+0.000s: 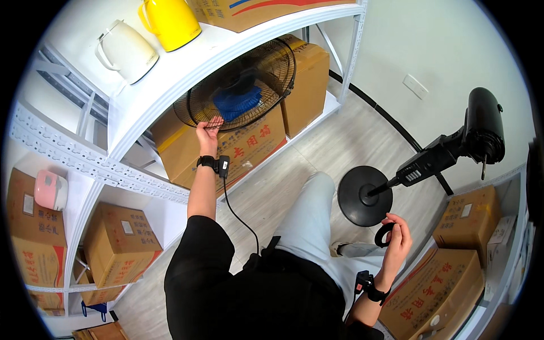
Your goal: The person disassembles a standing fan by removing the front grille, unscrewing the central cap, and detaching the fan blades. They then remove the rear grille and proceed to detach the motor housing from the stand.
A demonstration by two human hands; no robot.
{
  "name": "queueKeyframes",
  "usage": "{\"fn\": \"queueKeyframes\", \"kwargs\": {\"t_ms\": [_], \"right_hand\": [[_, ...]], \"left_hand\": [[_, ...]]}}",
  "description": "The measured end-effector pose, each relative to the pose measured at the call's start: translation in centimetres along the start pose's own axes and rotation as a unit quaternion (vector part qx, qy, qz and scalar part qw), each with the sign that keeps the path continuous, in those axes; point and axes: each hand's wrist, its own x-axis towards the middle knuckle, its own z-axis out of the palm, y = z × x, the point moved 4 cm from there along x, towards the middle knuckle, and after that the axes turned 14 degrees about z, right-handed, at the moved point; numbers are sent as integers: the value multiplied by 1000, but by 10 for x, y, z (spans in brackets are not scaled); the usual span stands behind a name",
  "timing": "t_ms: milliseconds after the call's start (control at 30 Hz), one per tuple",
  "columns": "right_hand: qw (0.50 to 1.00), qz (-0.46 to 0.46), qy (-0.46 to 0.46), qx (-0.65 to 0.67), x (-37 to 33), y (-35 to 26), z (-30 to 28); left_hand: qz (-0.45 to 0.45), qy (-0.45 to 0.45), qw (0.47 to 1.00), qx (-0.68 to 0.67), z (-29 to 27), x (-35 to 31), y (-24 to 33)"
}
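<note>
While the left hand (208,131) reaches up and forward to the shelf (187,62), its fingers close on the lower rim of the fan grille (238,85), which stands tilted there against the boxes (238,141). The right hand (396,238) is low at the person's right side and holds a small black ring (384,234). The fan stand (396,175) is on the floor, just ahead of the right hand and well apart from the grille.

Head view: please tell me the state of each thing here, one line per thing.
Fan grille: off the fan, on the lower shelf, gripped by left hand.
Black ring: held in right hand.
Fan stand with motor: upright on floor, no grille.
Yellow kettle: on top shelf, lid closed.
White kettle: on top shelf, lid closed.
</note>
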Motion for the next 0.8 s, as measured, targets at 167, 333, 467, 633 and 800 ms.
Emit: {"fn": "queueKeyframes", "kwargs": {"t_ms": [167, 333, 467, 633, 800], "right_hand": [[1000, 15, 11, 9, -2, 3, -6], [998, 32, 28, 47, 1, 6, -12], [983, 83, 35, 160, 14, 24, -18], [932, 115, 55, 339, 18, 48, -55], [890, 120, 150, 414, -1, 83, -133]], "left_hand": [[27, -14, 993, 113, -12, 12, 8], [115, 52, 880, 458, -5, -14, 19], [139, 80, 778, 608, -13, -8, 26], [142, 73, 802, 576, -28, -5, 30], [361, -23, 738, 570, 64, -101, -3]]}}
